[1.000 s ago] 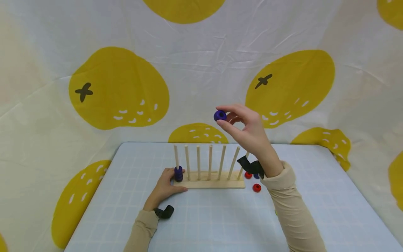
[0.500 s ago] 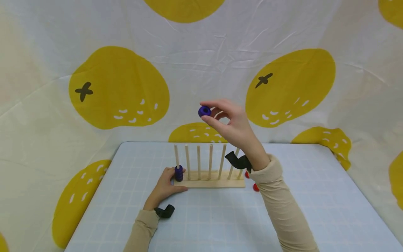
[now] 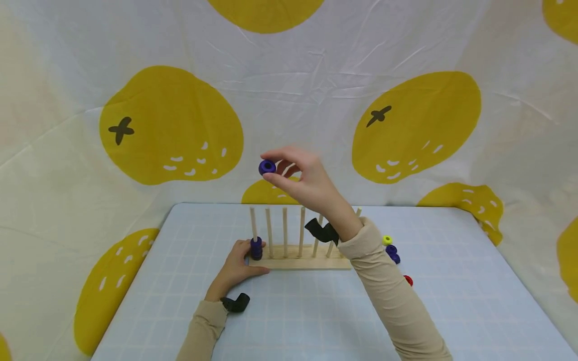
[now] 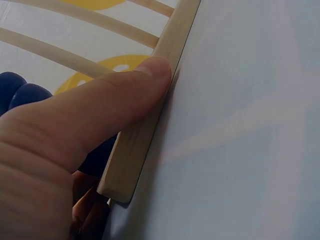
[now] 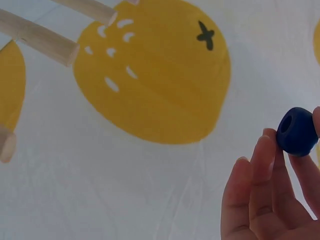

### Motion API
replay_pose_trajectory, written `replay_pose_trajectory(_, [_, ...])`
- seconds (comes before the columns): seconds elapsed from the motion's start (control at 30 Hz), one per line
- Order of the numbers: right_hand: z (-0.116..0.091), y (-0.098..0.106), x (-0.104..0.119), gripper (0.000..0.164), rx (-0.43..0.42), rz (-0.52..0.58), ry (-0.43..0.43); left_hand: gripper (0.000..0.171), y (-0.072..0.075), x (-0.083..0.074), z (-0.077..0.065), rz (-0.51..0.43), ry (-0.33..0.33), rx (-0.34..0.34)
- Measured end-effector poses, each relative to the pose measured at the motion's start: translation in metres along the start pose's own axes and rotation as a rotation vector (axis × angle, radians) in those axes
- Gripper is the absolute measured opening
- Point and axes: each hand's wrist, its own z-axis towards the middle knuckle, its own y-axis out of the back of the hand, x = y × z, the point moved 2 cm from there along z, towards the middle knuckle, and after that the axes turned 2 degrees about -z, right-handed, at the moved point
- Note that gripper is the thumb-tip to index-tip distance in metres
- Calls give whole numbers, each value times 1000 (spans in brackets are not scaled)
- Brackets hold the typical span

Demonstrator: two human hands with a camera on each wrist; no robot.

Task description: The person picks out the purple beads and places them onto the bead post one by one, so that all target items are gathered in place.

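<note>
A wooden peg rack (image 3: 300,263) with a row of upright pegs stands on the table. My left hand (image 3: 237,265) grips the left end of its base, thumb along the front edge, as the left wrist view shows with the thumb (image 4: 135,85) over the wood. Several dark blue beads (image 3: 256,249) are stacked low on the leftmost peg. High above the left part of the rack, my right hand (image 3: 307,183) pinches one more blue bead (image 5: 300,134) between thumb and fingers. Its hole faces the camera in the head view. The right forearm hides the rack's right end.
On the table right of the rack lie a yellow bead (image 3: 387,240), blue beads (image 3: 393,254) and a red bead (image 3: 408,280) half hidden by the right sleeve. A pale cloth with yellow fruit shapes (image 3: 169,125) hangs behind the table.
My right hand has moved left with the blue bead, from over the rack's right part to over its left part. Loose beads at the right have come into sight. My left hand stays put.
</note>
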Motion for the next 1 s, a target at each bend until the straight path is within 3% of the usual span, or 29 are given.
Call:
replay_pose_trajectory(0.43, [-11,-36,-24,29,47,72,-130,68,0,0,-1,-17,-5,-5])
replay_pose_trajectory(0.6, [-17,-47,-35,28,51,64,-187,68,0,-2,-1,-31,28,-8])
replay_pose_trajectory(1.0, [-29,-69,-48,27,108,112,-231,68,0,0,0,-31,24,-18])
